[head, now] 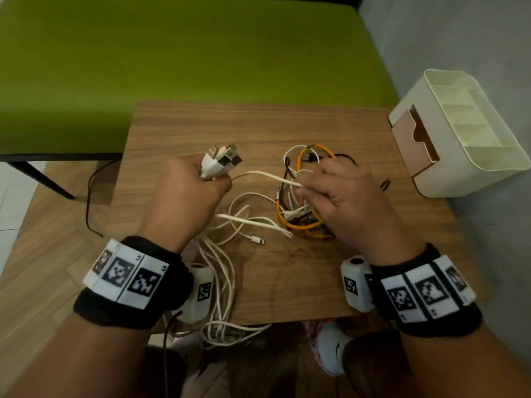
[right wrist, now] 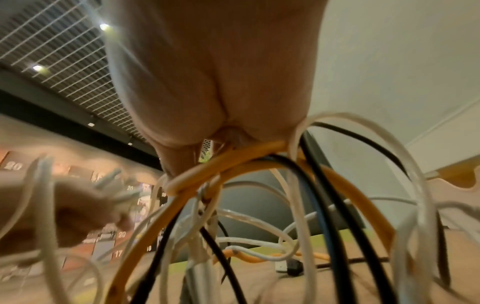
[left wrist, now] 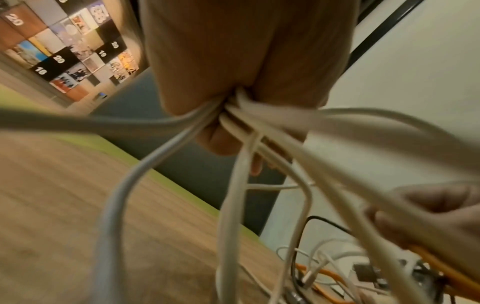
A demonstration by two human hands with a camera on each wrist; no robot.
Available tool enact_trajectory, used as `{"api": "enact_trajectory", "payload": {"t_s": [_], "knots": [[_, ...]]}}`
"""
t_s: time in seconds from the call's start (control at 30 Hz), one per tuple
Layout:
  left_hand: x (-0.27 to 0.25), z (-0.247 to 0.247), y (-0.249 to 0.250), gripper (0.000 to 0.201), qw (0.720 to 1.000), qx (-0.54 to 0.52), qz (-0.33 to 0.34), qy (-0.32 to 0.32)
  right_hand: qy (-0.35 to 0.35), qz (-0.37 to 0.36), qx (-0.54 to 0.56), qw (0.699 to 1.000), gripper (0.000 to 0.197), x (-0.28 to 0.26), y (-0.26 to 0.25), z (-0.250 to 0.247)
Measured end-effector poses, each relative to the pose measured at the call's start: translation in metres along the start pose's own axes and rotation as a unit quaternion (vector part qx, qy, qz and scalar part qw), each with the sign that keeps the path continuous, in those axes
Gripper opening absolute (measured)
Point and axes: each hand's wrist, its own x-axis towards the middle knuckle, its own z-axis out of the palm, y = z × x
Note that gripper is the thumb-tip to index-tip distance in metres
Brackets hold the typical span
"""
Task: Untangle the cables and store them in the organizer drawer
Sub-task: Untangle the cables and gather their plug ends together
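My left hand (head: 198,179) grips a bunch of white cables (left wrist: 233,123) in its fist, their plug ends (head: 222,159) sticking out above it; the loose lengths hang down past the table's near edge. My right hand (head: 319,188) holds a tangle of orange cable (head: 301,224), black and white cables (right wrist: 298,185) a little above the small wooden table (head: 287,124), and pinches a white cable (head: 270,176) stretched between both hands. The cream organizer (head: 471,130) stands at the right edge, its pinkish drawer (head: 413,139) pulled slightly out.
A white Lightning plug (head: 257,240) lies on the table between my wrists. A green bench (head: 172,67) runs behind the table, a grey wall on the right. A thin dark cord (head: 92,202) trails on the floor at the left. A shoe (head: 330,346) shows below the table.
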Motion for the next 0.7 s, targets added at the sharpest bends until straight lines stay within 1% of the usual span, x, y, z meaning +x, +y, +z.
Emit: {"api": "enact_trajectory", "payload": {"t_s": [0.07, 0.1, 0.13, 0.17, 0.2, 0.27, 0.3, 0.37, 0.43, 0.47, 0.5, 0.53, 0.57, 0.63, 0.67, 0.7], "knots": [[-0.006, -0.001, 0.007, 0.022, 0.997, -0.033, 0.042, 0.049, -0.006, 0.005, -0.051, 0.999, 0.029, -0.003, -0.001, 0.005], [-0.009, -0.002, 0.011, 0.017, 0.995, -0.065, 0.06, 0.051, -0.006, 0.003, -0.057, 0.998, 0.031, -0.003, -0.002, 0.007], [-0.013, 0.0, 0.016, 0.011, 0.992, -0.095, 0.075, 0.031, -0.008, -0.004, -0.056, 0.998, 0.031, -0.003, -0.004, 0.008], [-0.017, 0.003, 0.02, 0.005, 0.99, -0.107, 0.089, -0.004, -0.01, -0.013, -0.054, 0.998, 0.03, -0.003, -0.008, 0.009], [-0.02, 0.008, 0.021, 0.004, 0.988, -0.097, 0.109, -0.045, -0.008, -0.022, -0.05, 0.998, 0.027, -0.002, -0.011, 0.01], [-0.022, 0.02, 0.017, 0.011, 0.981, -0.048, 0.152, -0.11, 0.003, -0.035, -0.039, 0.999, 0.022, 0.0, -0.017, 0.011], [-0.021, 0.024, 0.016, 0.013, 0.978, -0.026, 0.164, -0.13, 0.009, -0.039, -0.038, 0.998, 0.02, 0.0, -0.019, 0.01], [-0.015, 0.025, 0.013, 0.013, 0.972, -0.005, 0.188, -0.143, 0.016, -0.04, -0.049, 0.998, 0.018, 0.001, -0.021, 0.01], [-0.013, 0.02, 0.013, 0.014, 0.97, -0.013, 0.211, -0.123, 0.005, -0.028, -0.062, 0.998, 0.02, 0.001, -0.019, 0.008], [-0.014, 0.017, 0.013, 0.016, 0.974, -0.035, 0.197, -0.11, -0.003, -0.017, -0.071, 0.997, 0.023, 0.001, -0.016, 0.007], [-0.014, 0.013, 0.013, 0.016, 0.979, -0.08, 0.159, -0.102, -0.011, -0.002, -0.083, 0.997, 0.027, 0.001, -0.013, 0.005], [-0.013, 0.009, 0.013, 0.016, 0.978, -0.145, 0.115, -0.095, -0.019, 0.017, -0.097, 0.995, 0.031, 0.001, -0.01, 0.002], [-0.012, 0.003, 0.013, 0.016, 0.968, -0.222, 0.076, -0.083, -0.032, 0.041, -0.112, 0.992, 0.031, 0.0, -0.003, 0.0], [-0.005, -0.013, 0.01, 0.014, 0.931, -0.36, 0.029, -0.05, -0.072, 0.103, -0.141, 0.982, 0.021, -0.003, 0.01, -0.007], [0.0, -0.022, 0.007, 0.009, 0.919, -0.392, 0.02, -0.037, -0.087, 0.132, -0.151, 0.976, 0.016, -0.004, 0.015, -0.01], [0.005, -0.028, 0.002, 0.009, 0.915, -0.401, 0.014, -0.027, -0.096, 0.154, -0.159, 0.97, 0.015, -0.004, 0.018, -0.014]]}}
